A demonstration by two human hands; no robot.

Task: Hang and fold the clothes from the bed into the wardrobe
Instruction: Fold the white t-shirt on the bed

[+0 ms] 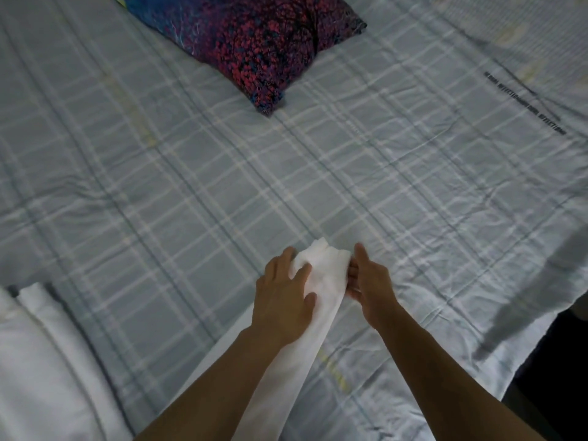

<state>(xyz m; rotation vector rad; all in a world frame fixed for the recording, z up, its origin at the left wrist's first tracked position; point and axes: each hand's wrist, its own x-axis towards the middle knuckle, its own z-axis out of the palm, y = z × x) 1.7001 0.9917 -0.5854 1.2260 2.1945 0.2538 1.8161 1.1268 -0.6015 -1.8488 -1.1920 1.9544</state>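
Observation:
A white garment (321,278) stretches in a long narrow strip from between my forearms out over the bed (191,186). My left hand (283,297) grips its left side near the far end, with the thumb over the cloth. On the opposite side my right hand (369,288) holds the cloth, fingers curled into the fabric. The garment's far end sticks up a little above both hands. Its lower part runs out of view at the bottom edge.
The bed wears a pale blue checked sheet. A dark pillow (264,43) with a red and blue pattern lies at the far middle. White folded fabric (44,361) sits at the near left. The bed's right edge (541,338) drops into dark floor.

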